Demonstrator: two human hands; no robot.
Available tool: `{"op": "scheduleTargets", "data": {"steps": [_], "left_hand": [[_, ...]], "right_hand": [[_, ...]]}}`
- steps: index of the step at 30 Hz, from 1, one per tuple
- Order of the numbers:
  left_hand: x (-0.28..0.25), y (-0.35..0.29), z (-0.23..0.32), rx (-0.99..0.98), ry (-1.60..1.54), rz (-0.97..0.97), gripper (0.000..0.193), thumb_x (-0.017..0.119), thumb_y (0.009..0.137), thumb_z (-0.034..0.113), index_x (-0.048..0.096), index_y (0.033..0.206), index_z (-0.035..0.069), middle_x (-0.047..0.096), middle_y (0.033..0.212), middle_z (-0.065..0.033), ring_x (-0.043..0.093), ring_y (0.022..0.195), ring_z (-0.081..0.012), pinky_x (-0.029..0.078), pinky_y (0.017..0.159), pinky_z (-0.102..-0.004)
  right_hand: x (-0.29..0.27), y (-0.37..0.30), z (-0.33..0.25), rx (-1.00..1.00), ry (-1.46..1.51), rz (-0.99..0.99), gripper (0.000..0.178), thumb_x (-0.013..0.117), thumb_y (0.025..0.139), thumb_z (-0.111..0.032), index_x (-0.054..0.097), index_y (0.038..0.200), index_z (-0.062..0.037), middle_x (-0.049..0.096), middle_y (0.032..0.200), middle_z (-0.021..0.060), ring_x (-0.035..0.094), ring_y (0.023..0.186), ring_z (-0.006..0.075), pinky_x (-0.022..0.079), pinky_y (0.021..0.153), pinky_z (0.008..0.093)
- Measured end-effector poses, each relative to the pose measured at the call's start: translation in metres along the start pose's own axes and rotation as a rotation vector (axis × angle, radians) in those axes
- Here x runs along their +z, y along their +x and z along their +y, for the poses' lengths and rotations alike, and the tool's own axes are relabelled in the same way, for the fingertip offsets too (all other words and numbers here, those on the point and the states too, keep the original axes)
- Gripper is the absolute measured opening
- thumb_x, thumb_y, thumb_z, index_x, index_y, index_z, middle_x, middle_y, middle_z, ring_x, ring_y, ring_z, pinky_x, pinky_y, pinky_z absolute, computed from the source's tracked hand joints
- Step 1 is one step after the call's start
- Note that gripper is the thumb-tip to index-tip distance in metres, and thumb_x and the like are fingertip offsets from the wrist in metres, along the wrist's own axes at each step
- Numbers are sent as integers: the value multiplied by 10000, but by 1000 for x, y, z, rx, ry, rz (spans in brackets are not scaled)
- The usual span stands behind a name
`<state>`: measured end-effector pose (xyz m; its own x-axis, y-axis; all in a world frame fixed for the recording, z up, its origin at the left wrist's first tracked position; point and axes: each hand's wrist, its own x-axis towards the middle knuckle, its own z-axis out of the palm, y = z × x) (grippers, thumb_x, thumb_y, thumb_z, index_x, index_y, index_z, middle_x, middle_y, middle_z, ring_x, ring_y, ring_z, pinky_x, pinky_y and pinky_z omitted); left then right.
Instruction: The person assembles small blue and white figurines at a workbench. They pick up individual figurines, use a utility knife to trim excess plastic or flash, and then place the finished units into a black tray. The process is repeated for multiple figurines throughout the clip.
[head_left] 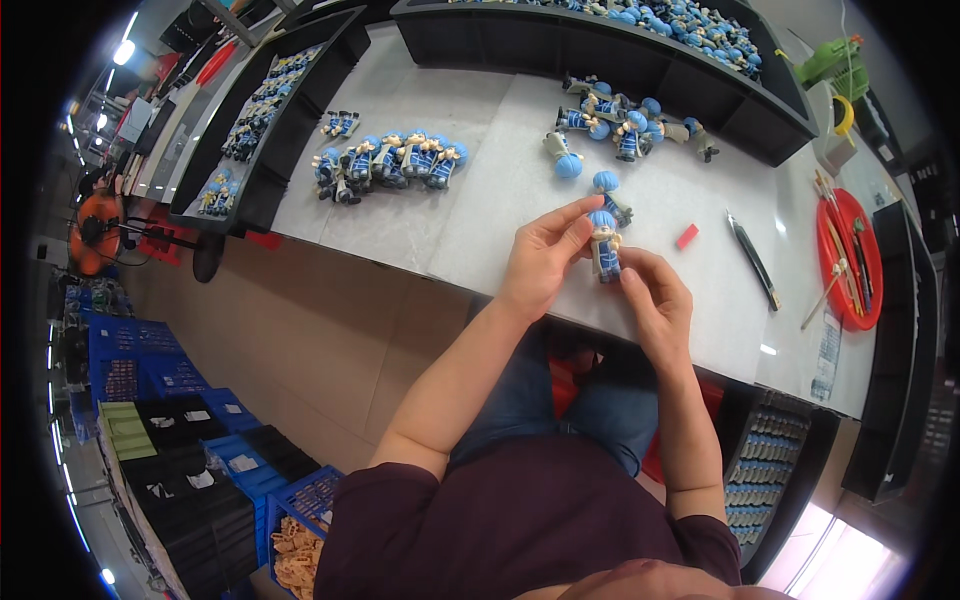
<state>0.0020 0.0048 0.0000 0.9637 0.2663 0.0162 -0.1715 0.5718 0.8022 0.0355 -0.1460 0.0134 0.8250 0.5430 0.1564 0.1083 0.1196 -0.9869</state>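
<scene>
A small toy figurine (pixel 606 248) with light-blue hair and a blue outfit is held upright between my two hands over the white table. The fingers of my left hand (pixel 545 250) pinch it near its head. My right hand (pixel 660 300) grips it low down, by the legs. Just beyond it another blue-haired figurine (pixel 607 185) is on the table, partly hidden by the held one. A loose pile of figurines (pixel 632 135) lies farther back. To the left a row of figurines (pixel 395 160) is packed close together.
A long black bin (pixel 600 55) full of figurines spans the back. Another black bin (pixel 270 190) stands at the left. On the right are a pink block (pixel 687 236), a black pen-like knife (pixel 752 260) and a red tray (pixel 835 215) with brushes. Blue crates (pixel 135 345) stand lower left.
</scene>
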Motion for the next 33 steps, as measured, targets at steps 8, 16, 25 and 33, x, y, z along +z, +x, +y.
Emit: {"op": "scheduleTargets", "data": {"steps": [8,16,25,33], "left_hand": [[0,0,0,-16,-8,-3,281,504,888,143,541,1136,15,607,1007,-99,570,914,-148,461,806,-292],[1,-1,2,-18,4,-4,278,475,902,144,533,1137,6,602,1026,-118,573,926,-157,459,825,-293],[-1,-1,0,8,3,-40,260,474,898,117,537,1126,8,589,1057,-147,566,950,-163,453,838,-300],[-4,-2,-3,57,44,-69,250,513,871,73,555,1109,10,593,1054,-145,568,954,-173,451,845,-312]], "right_hand": [[-1,0,1,9,25,-14,239,509,875,-75,519,1065,69,590,940,99,571,845,133,468,758,260],[-1,-1,0,27,41,-18,240,518,870,-74,519,1062,70,590,933,99,571,835,134,464,753,255],[-1,-1,3,-13,16,-8,243,530,851,-34,512,1068,76,585,948,103,566,849,140,457,771,261],[-1,-1,2,10,2,-5,226,495,851,11,516,1068,72,578,984,104,564,877,141,457,789,262]]}}
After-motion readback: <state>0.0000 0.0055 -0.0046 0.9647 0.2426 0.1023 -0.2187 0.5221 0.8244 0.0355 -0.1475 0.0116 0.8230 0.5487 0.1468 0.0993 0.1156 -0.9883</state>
